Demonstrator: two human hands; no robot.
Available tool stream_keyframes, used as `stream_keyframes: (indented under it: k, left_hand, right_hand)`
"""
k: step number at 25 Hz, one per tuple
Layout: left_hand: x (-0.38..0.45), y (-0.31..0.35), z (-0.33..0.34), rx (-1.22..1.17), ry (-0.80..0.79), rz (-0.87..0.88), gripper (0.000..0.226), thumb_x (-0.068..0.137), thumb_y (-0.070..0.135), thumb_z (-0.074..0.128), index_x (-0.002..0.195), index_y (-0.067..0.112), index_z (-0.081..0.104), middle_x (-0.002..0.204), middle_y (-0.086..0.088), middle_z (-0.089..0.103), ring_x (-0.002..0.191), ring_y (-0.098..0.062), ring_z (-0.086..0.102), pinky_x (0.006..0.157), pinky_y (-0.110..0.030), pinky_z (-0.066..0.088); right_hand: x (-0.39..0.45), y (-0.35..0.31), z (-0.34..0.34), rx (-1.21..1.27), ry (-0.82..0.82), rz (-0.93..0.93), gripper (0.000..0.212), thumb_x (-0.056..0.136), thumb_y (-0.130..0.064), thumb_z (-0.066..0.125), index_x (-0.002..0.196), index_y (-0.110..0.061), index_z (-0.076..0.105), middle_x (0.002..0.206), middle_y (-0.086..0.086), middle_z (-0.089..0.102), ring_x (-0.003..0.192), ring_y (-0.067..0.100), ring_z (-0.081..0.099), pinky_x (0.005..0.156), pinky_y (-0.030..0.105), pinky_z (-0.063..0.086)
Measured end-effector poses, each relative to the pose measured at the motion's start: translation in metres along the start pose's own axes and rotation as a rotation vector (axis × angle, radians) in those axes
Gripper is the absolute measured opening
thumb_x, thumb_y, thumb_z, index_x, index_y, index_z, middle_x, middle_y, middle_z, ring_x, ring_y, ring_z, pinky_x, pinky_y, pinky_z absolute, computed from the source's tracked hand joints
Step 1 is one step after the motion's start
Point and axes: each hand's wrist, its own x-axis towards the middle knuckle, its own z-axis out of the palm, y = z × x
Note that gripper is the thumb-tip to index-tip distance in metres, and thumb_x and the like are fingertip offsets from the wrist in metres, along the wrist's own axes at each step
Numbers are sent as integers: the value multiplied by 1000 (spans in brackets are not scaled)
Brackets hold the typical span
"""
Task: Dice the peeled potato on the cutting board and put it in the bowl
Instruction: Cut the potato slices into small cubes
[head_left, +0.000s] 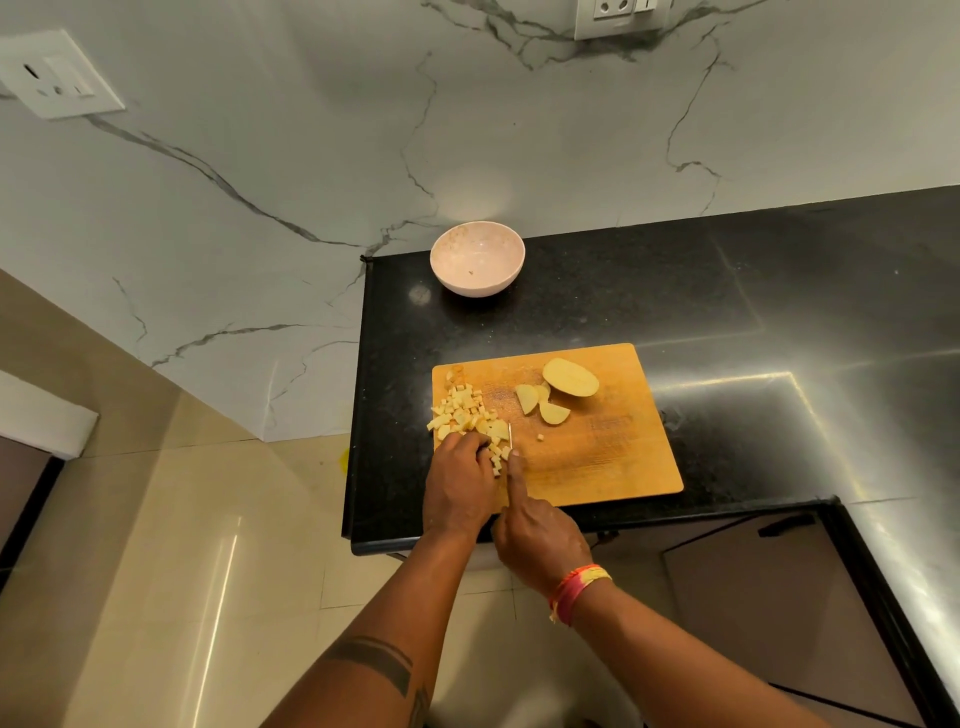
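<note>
The left hand (457, 483) curls over a potato piece (496, 430) on the board (597, 457), steadying it. The right hand (535, 535) grips the knife (510, 435), forefinger along its spine for control. Dice (462, 413) are piled at the board's left; 3 uncut pieces (569, 378) wait farther back. The bowl (477, 258) holds no potato, well apart on the surface (727, 291).

We look from head height, forward and steeply down, with a wide angle. The cutting board (597, 457) sits just below centre, the bowl (477, 258) at twelve o'clock beyond it, fairly near.
</note>
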Motion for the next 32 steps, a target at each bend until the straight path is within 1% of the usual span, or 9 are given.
stream_keyframes:
  k: [6, 9, 12, 15, 19, 22, 26, 29, 32]
  left_hand:
    - [17, 18, 10, -11, -7, 26, 26, 102, 25, 49, 121, 20, 66, 116, 2, 59, 104, -14, 57, 80, -24, 48]
    - [34, 37, 21, -13, -52, 73, 31, 102, 22, 49, 130, 19, 63, 125, 0, 58, 114, -18, 56, 93, -31, 51]
    - [55, 52, 33, 12, -117, 49, 46, 100, 16, 53, 146, 21, 49, 142, -2, 48, 129, -22, 49, 105, -33, 44]
    - [70, 57, 45, 92, -174, 14, 55, 99, 15, 56, 151, 26, 42, 151, -3, 39, 138, -26, 38, 111, -40, 40]
    - [82, 55, 48, 98, -162, 17, 46, 96, 18, 61, 142, 21, 52, 140, -1, 49, 129, -24, 46, 105, -37, 44]
    - [78, 56, 42, -88, -102, -7, 42, 93, 15, 63, 134, 23, 56, 134, 3, 53, 118, -17, 56, 98, -31, 51]
    - [40, 52, 36, -308, -188, 64, 41, 91, 13, 69, 129, 25, 61, 127, 7, 58, 96, 1, 61, 82, -11, 53]
    - [9, 40, 40, -318, -255, 87, 43, 91, 8, 68, 130, 25, 63, 130, 8, 61, 103, 1, 61, 91, -18, 54]
    - [-7, 29, 45, -122, -256, 179, 44, 93, 11, 66, 135, 21, 62, 139, 6, 59, 126, -9, 52, 110, -23, 41]
  right_hand:
    - [1, 28, -19, 29, 103, -1, 80, 98, -34, 38, 159, -30, -13, 73, 1, 61, 61, 19, 57, 58, 40, 51]
    - [1, 45, -31, 67, 142, 3, 81, 98, -33, 42, 159, -34, -12, 67, -1, 58, 56, 17, 54, 53, 37, 45]
    - [4, 51, -38, 80, 174, -20, 81, 99, -32, 44, 159, -34, -9, 64, -4, 55, 53, 14, 51, 48, 32, 37]
    - [10, 55, -43, 86, 169, -28, 79, 99, -30, 45, 159, -34, -8, 64, -4, 54, 52, 14, 50, 48, 31, 38]
    - [11, 58, -44, 99, 178, -33, 80, 98, -31, 45, 160, -34, -6, 63, -5, 52, 52, 15, 50, 48, 31, 36]
    - [7, 64, -41, 133, 193, -42, 79, 97, -34, 44, 160, -35, -3, 61, -6, 51, 51, 14, 49, 47, 33, 38]
    - [-15, 75, -38, 180, 166, -44, 81, 97, -32, 46, 159, -41, -6, 61, -6, 51, 52, 14, 50, 50, 36, 39]
    - [-37, 81, -32, 178, 130, -27, 82, 99, -30, 47, 158, -42, -9, 60, -5, 51, 51, 15, 50, 49, 36, 38]
    - [-53, 84, -27, 164, 90, -12, 80, 99, -28, 46, 160, -37, -6, 60, -4, 52, 52, 16, 51, 49, 32, 37]
